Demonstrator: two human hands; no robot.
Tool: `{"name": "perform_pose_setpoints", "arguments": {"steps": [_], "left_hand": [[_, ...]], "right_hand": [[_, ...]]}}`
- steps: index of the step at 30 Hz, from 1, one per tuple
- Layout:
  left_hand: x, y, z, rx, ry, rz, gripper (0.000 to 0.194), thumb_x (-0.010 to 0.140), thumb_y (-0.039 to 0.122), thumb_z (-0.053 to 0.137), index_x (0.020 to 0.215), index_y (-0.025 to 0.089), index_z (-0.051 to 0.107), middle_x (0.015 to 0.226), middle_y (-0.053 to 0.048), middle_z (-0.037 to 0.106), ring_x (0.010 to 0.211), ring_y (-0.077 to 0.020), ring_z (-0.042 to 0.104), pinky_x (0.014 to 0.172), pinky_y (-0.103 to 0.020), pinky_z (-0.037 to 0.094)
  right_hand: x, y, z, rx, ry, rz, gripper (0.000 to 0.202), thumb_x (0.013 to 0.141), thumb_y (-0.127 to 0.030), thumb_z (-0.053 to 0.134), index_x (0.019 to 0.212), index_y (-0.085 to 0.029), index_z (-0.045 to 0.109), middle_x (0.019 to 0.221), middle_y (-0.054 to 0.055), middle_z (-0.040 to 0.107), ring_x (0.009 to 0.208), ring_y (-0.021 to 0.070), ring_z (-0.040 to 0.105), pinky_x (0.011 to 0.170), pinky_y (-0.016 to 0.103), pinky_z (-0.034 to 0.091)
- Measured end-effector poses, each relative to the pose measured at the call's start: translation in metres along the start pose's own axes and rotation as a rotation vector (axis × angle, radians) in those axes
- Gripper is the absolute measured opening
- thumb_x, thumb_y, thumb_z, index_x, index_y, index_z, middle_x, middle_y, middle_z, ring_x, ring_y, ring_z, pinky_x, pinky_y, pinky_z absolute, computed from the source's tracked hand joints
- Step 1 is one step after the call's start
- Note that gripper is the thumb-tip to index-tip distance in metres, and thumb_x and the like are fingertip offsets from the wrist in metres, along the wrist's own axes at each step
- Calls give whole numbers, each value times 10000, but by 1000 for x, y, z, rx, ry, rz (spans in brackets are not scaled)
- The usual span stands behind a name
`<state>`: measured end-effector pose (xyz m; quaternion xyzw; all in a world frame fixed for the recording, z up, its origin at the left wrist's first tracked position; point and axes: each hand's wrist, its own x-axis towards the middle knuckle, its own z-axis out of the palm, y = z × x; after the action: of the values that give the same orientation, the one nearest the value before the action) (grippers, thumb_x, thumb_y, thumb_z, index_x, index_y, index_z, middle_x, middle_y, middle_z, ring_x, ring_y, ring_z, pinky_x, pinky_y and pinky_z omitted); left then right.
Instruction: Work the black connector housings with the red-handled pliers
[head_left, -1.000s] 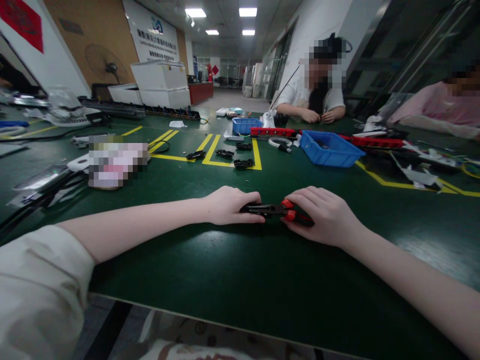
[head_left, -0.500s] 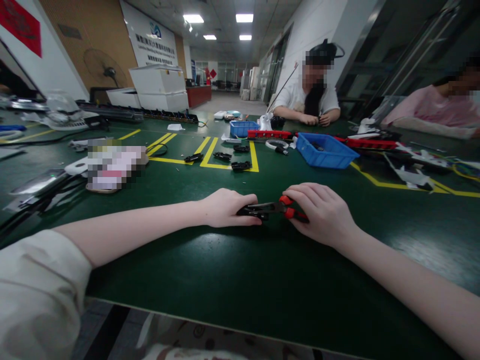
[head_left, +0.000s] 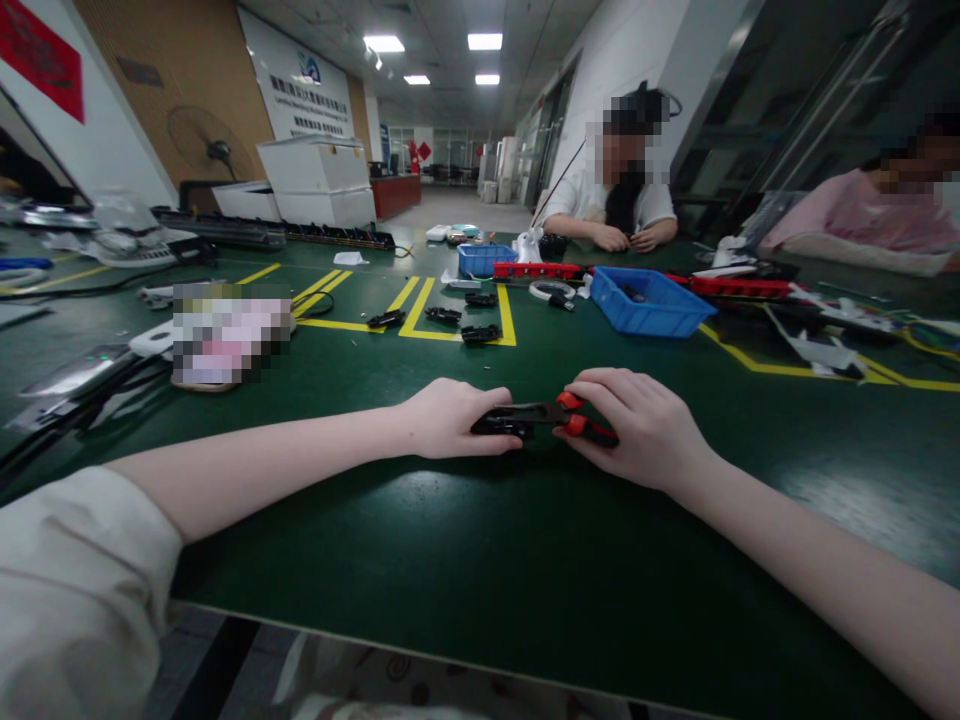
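My left hand [head_left: 454, 415] is closed on a small black part [head_left: 504, 428], pinching it between thumb and fingers just above the green table [head_left: 420, 560]. In my right hand [head_left: 637, 425] are pliers [head_left: 574, 415] with red and black handles, their long jaws pointing left and lying against the black part. Whether the jaw tips grip the part, I cannot tell. Beyond my hands, several similar black parts, among them one at the front [head_left: 480, 333], lie in and beside a yellow-taped box [head_left: 514, 310].
A blue bin [head_left: 649, 300] stands behind my right hand, with a smaller blue bin [head_left: 486, 260] farther back. A phone [head_left: 232, 345] and black cables [head_left: 67, 415] lie to the left. Across the table sits a person [head_left: 619, 200]; another, in a pink top [head_left: 862, 220], is at the right.
Almost nothing differs. Both hands keep their hold on the black part and the pliers, and the view has shifted very slightly.
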<state>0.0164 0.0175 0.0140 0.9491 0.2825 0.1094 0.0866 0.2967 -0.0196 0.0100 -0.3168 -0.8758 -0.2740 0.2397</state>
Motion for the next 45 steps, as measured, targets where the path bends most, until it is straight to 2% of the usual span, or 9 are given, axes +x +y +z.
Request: {"name": "perform_pose_setpoints", "arguments": {"steps": [11, 23, 36, 45], "left_hand": [[-1, 0, 0, -12, 54, -51, 382, 978, 584, 531, 1012, 207, 581, 760, -3, 692, 645, -172, 647, 577, -249, 352], [-1, 1, -1, -5, 39, -89, 405, 1003, 597, 500, 1032, 204, 596, 792, -11, 709, 671, -181, 660, 582, -252, 348], [-1, -1, -2, -49, 39, -72, 423, 1022, 601, 477, 1020, 199, 607, 784, -8, 687, 657, -167, 633, 586, -249, 359], [0, -1, -2, -43, 20, -69, 415, 976, 609, 569, 1055, 206, 627, 820, -13, 713, 686, -175, 662, 579, -243, 355]], "right_hand": [[-1, 1, -1, 17, -16, 12, 320, 904, -359, 655, 1164, -172, 672, 1076, 137, 724, 929, 262, 678, 759, 387, 537], [-2, 1, 0, 5, 16, -41, 298, 916, -306, 638, 1173, -156, 641, 1050, 132, 727, 885, 241, 681, 730, 355, 539], [-4, 3, -1, 88, -42, -10, 361, 898, -274, 638, 1241, -162, 639, 1094, 145, 726, 908, 261, 687, 755, 397, 577], [-2, 2, -1, 25, -9, -19, 354, 901, -284, 641, 1238, -177, 641, 1124, 136, 737, 989, 272, 702, 808, 395, 557]]}}
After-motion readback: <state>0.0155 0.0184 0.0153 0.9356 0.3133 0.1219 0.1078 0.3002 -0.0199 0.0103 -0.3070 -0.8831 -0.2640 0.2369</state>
